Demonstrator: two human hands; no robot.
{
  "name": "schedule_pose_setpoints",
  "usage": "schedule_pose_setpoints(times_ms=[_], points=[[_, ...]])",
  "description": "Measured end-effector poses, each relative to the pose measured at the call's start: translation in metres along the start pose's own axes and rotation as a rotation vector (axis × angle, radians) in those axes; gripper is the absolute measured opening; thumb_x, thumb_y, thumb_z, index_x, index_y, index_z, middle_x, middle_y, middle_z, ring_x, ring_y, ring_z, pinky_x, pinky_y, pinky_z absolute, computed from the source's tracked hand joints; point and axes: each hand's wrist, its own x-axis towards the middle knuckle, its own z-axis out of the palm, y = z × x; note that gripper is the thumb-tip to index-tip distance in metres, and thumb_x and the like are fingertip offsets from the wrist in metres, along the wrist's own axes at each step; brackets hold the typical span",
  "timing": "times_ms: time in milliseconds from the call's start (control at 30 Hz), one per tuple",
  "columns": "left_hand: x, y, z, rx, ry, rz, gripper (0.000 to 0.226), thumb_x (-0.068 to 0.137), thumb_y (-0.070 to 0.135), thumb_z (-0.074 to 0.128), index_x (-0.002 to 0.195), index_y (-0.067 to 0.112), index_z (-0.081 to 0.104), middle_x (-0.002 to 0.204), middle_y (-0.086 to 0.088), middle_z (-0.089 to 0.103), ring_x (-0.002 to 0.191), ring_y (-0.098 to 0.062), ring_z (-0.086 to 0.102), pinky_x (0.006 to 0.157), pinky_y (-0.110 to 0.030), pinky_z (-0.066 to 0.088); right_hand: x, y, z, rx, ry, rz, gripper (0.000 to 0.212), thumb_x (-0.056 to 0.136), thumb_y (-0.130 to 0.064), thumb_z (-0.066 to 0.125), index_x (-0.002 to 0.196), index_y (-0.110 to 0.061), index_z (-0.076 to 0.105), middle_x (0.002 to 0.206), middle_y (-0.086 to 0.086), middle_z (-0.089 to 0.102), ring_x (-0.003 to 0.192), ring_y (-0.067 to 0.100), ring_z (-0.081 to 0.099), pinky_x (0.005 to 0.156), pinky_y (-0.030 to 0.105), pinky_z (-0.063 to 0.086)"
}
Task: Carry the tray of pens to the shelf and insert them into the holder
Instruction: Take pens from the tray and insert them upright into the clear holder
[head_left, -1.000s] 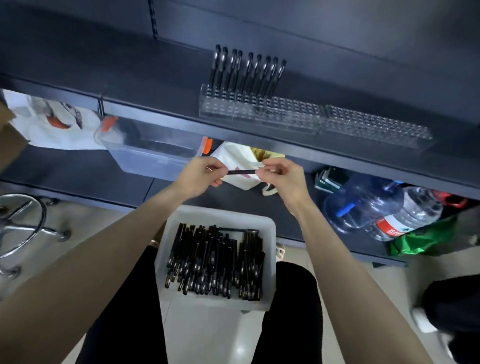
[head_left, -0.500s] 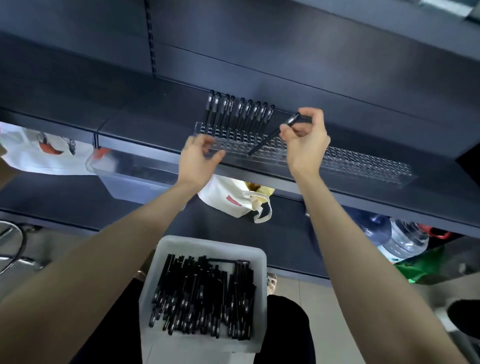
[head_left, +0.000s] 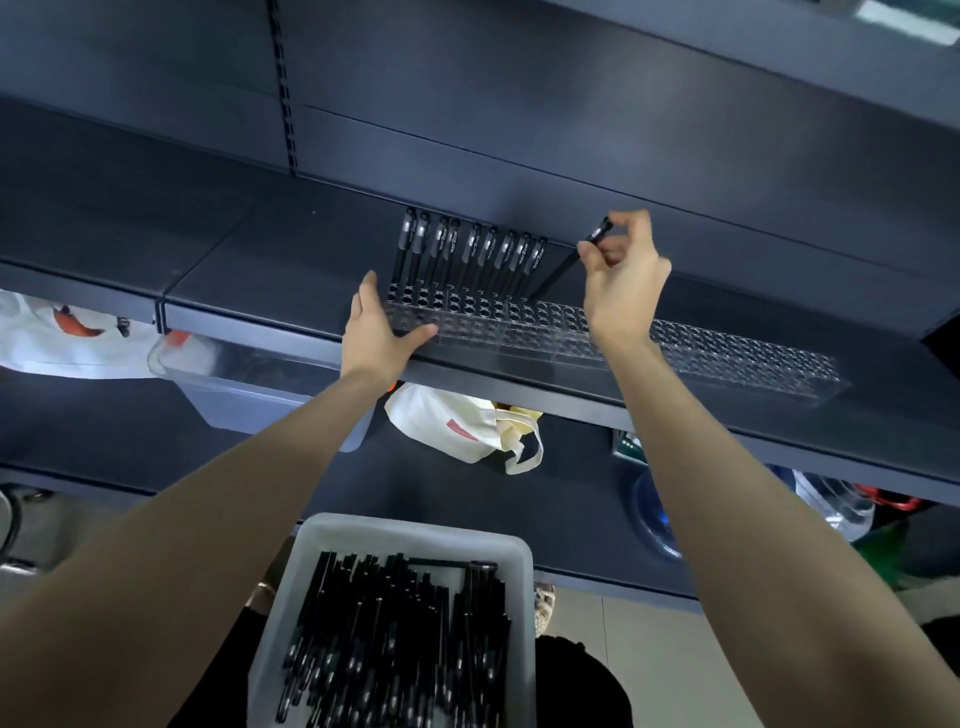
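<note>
Black pen (head_left: 563, 270) tilted over the clear holder (head_left: 727, 361)!
Right hand (head_left: 623, 283) pinches its top; left hand (head_left: 376, 335), fingers straight, presses the holder's left end.

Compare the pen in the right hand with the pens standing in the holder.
The held pen leans steeply, tip at a hole of the holder; the standing pens sit nearly upright in theirs. The right hand pinches the held pen; no hand touches the standing pens. Both are black.

A dark grey metal shelf (head_left: 260, 260) carries a long clear plastic holder (head_left: 727, 358) pierced with round holes, set near its front edge. On the lower dark shelf (head_left: 415, 499) lie a cream cloth bag (head_left: 447, 421) and a translucent plastic box (head_left: 249, 384).
</note>
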Motion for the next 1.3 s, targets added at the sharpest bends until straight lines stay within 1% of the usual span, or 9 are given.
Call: schedule_pose_setpoints(times_ms=[133,233,300,567,733,800,900,1167,1300], points=[[0.0,-0.009,0.003,-0.014,0.034,0.015,0.091,0.08,0.032,0.073,0.148,0.015,0.015,0.152,-0.007,0.029,0.136,-0.024,0.031,0.107,-0.035,0.03,0.0,0.008,0.011,-0.074,-0.083,-0.043,0.028,0.086,-0.003,0.063,0.113,-0.003,0.058,0.077,0.006,0.062,0.071,0.02,0.057,0.077,0.032,0.049],[0.0,-0.012,0.003,-0.026,0.044,0.026,0.089,0.08,0.031,0.074,0.148,0.016,0.018,0.149,-0.008,0.033,0.135,-0.024,0.034,0.106,-0.033,0.031,0.0,0.01,0.019,-0.157,-0.185,-0.042,0.03,0.089,-0.007,0.06,0.119,-0.011,0.06,0.092,0.013,0.07,0.085,0.027,0.064,0.085,0.03,0.049],[0.002,-0.013,0.003,-0.035,0.046,0.021,0.088,0.079,0.03,0.075,0.147,0.016,0.02,0.147,-0.008,0.037,0.134,-0.025,0.035,0.105,-0.033,0.031,-0.002,0.01,0.021,-0.217,-0.23,-0.05,0.031,0.091,-0.008,0.058,0.121,-0.013,0.06,0.096,0.015,0.07,0.089,0.031,0.064,0.087,0.036,0.05],[0.002,-0.013,0.0,-0.075,0.035,-0.017,0.088,0.077,0.027,0.077,0.146,0.018,0.023,0.143,-0.005,0.043,0.132,-0.022,0.038,0.105,-0.029,0.032,-0.009,0.005,0.017,-0.282,-0.265,-0.04,0.033,0.093,-0.01,0.055,0.126,-0.012,0.055,0.102,0.014,0.069,0.098,0.034,0.061,0.089,0.041,0.048],[-0.012,-0.009,-0.008,-0.061,-0.003,-0.038,0.094,0.08,0.025,0.074,0.149,0.013,0.012,0.152,-0.005,0.028,0.139,-0.02,0.028,0.109,-0.029,0.027,-0.029,0.004,0.01,-0.257,-0.211,-0.053,0.035,0.092,-0.009,0.056,0.128,-0.011,0.052,0.096,0.01,0.07,0.089,0.03,0.063,0.082,0.039,0.05],[-0.025,-0.012,-0.011,-0.023,-0.003,-0.023,0.091,0.081,0.026,0.073,0.149,0.01,0.014,0.15,-0.006,0.029,0.137,-0.02,0.03,0.107,-0.027,0.028,-0.046,0.007,0.006,-0.225,-0.209,-0.043,0.036,0.092,-0.008,0.057,0.127,-0.01,0.052,0.095,0.007,0.07,0.086,0.024,0.064,0.079,0.032,0.049],[-0.053,-0.026,-0.015,0.022,-0.004,-0.022,0.08,0.084,0.028,0.069,0.146,0.009,0.022,0.146,-0.007,0.033,0.134,-0.02,0.033,0.106,-0.027,0.03,-0.08,0.014,0.004,-0.205,-0.224,-0.013,0.035,0.091,-0.009,0.058,0.125,-0.011,0.054,0.096,0.006,0.07,0.086,0.023,0.064,0.077,0.031,0.048],[-0.14,-0.103,-0.007,0.362,-0.264,-0.02,0.065,0.088,0.032,0.063,0.142,0.01,0.034,0.141,-0.009,0.039,0.13,-0.028,0.036,0.106,-0.041,0.031,-0.217,0.065,0.017,-0.249,-0.481,0.18,0.032,0.091,-0.017,0.057,0.122,-0.014,0.055,0.11,0.007,0.066,0.098,0.027,0.062,0.077,0.037,0.05],[-0.177,-0.149,0.004,0.543,-0.474,-0.063,0.062,0.092,0.036,0.055,0.144,0.013,0.029,0.146,-0.006,0.032,0.134,-0.026,0.03,0.11,-0.038,0.023,-0.294,0.095,0.027,-0.271,-0.673,0.321,0.038,0.093,-0.02,0.055,0.13,-0.012,0.05,0.123,0.007,0.06,0.111,0.025,0.057,0.086,0.038,0.049]])
